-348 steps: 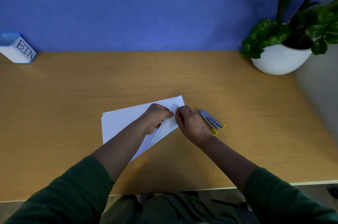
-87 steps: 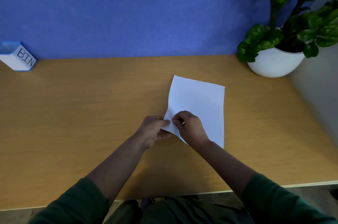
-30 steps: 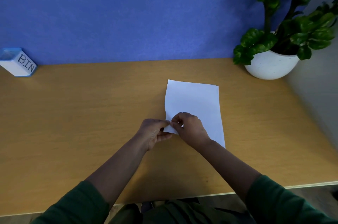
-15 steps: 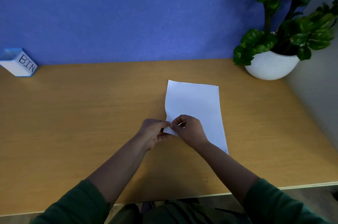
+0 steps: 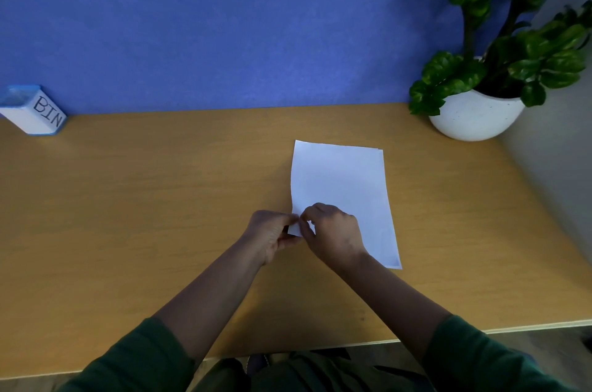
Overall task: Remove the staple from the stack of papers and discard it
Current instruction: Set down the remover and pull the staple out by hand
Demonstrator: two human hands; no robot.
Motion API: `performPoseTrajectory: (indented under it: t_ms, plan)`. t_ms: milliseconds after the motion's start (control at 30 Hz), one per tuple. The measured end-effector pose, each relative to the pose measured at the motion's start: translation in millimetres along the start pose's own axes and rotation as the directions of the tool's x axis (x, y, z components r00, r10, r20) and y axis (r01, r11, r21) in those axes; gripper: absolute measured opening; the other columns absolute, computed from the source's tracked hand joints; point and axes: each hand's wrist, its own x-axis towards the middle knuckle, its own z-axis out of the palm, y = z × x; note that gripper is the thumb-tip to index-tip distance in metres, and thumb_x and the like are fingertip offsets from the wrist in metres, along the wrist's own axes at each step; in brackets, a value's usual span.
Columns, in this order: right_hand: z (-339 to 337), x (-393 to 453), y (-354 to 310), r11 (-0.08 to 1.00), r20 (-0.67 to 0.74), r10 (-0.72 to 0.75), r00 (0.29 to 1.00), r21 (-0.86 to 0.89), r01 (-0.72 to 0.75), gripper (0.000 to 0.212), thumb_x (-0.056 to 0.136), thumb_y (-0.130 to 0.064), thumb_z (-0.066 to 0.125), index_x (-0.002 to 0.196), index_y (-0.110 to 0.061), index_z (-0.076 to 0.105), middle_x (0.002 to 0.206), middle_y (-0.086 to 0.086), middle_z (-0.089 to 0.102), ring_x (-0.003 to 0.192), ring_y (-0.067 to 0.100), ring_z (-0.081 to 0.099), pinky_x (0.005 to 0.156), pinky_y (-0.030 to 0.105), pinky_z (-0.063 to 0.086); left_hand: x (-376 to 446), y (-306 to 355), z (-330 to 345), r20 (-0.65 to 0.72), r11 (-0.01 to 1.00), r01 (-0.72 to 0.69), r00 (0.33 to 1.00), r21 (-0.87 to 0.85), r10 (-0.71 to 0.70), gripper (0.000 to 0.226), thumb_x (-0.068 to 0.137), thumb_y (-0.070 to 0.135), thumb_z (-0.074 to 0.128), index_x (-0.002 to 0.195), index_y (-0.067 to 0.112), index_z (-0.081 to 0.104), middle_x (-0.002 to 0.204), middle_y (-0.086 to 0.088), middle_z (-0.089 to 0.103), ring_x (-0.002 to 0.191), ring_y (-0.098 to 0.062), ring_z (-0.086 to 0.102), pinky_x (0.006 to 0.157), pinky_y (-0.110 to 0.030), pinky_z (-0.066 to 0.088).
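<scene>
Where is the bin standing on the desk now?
In the head view, the bin stands at the far left edge of the desk, against the blue wall, far from the papers.

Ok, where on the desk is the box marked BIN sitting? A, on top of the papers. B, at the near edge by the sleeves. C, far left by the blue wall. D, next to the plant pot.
C: the box stands at the desk's far left against the wall.

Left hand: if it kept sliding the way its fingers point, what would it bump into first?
The left hand points right, at the near left corner of the stack of papers it pinches. Just past that corner it would meet the right hand, whose fingers nearly touch it.
</scene>
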Motion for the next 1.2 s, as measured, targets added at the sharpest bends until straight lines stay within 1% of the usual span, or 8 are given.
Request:
performPoseTrajectory:
  t_ms: [200,300,500,600,800,933,1067,1200]
  plan:
    - [0,-3,-3,0.998,-0.078,-0.051,0.996,-0.033,0.048,0.01,0.081,-0.018,0.068,0.073,-0.011,0.068,0.074,0.002,0.068,0.061,0.02,0.064,0.039,0.026,0.047,2,-2,1,-0.04,0.999,-0.014,0.999,0.051,0.016,0.01,0.08,-0.001,0.066,0.085,-0.009,0.065,0.078,-0.019,0.067,0.068,-0.026,0.067,0.054,-0.03,0.059]
    - [1,-1,-3,0.94,0.046,0.258,0.965,0.217,-0.262,0.017,0.088,-0.026,0.059,0.085,-0.013,0.068,0.09,0.0,0.069,0.075,0.017,0.064,0.055,0.023,0.043,2,-4,3,-0.048,0.994,-0.063,0.997,0.089,0.067,0.009,0.081,0.001,0.067,0.082,-0.007,0.067,0.084,-0.021,0.068,0.074,-0.029,0.068,0.06,-0.032,0.06]
    - [-8,14,-1,0.244,0.587,0.56,0.585,0.557,-0.794,0.022,0.082,-0.017,0.064,0.078,0.005,0.065,0.075,0.013,0.059,0.068,0.021,0.051,0.057,0.028,0.038,-1,-5,1,0.035,0.99,-0.089,0.996,0.112,0.085,0.011,0.08,-0.003,0.066,0.069,-0.001,0.066,0.074,-0.013,0.069,0.068,-0.022,0.069,0.053,-0.027,0.058]
    - [-13,17,1,0.142,0.669,0.532,0.519,0.534,-0.834,0.015,0.08,-0.015,0.066,0.075,-0.001,0.066,0.079,0.011,0.062,0.072,0.022,0.053,0.053,0.024,0.036,1,-4,1,0.01,0.993,-0.07,0.998,0.099,0.07,0.007,0.082,-0.002,0.066,0.075,-0.001,0.065,0.084,-0.015,0.068,0.078,-0.027,0.068,0.057,-0.03,0.059]
    - [-4,12,-1,0.59,0.339,0.505,0.794,0.535,-0.604,0.018,0.082,-0.029,0.068,0.082,-0.011,0.071,0.09,0.001,0.068,0.069,0.011,0.058,0.059,0.02,0.041,-1,1,1,-0.001,0.994,-0.058,0.998,0.097,0.059,0.004,0.082,0.0,0.067,0.078,-0.001,0.065,0.094,-0.021,0.066,0.08,-0.029,0.068,0.047,-0.026,0.055]
    - [-3,12,5,0.94,0.101,0.165,0.981,0.287,-0.187,0.008,0.086,-0.019,0.064,0.087,-0.014,0.07,0.101,0.002,0.066,0.085,0.018,0.062,0.065,0.024,0.046,-2,4,1,-0.026,0.99,-0.06,0.998,0.125,0.064,0.011,0.08,-0.001,0.068,0.088,-0.008,0.064,0.099,-0.021,0.062,0.09,-0.034,0.066,0.049,-0.027,0.057]
    - [-11,19,13,0.972,0.05,-0.22,0.974,-0.073,0.223,0.006,0.074,-0.007,0.073,0.078,-0.011,0.072,0.088,0.009,0.069,0.07,0.027,0.065,0.057,0.031,0.051,-1,7,-1,-0.019,0.986,-0.07,0.997,0.149,0.073,0.005,0.081,-0.001,0.067,0.082,-0.005,0.064,0.088,-0.014,0.063,0.078,-0.026,0.065,0.056,-0.029,0.059]
    - [-16,27,13,0.935,0.055,-0.304,0.951,-0.172,0.309,0.019,0.06,-0.003,0.078,0.071,-0.017,0.071,0.078,0.003,0.069,0.062,0.022,0.063,0.049,0.025,0.049,0,10,-1,-0.022,0.983,-0.086,0.996,0.163,0.091,0.003,0.082,-0.001,0.066,0.08,-0.002,0.064,0.086,-0.014,0.064,0.074,-0.024,0.065,0.056,-0.029,0.059]
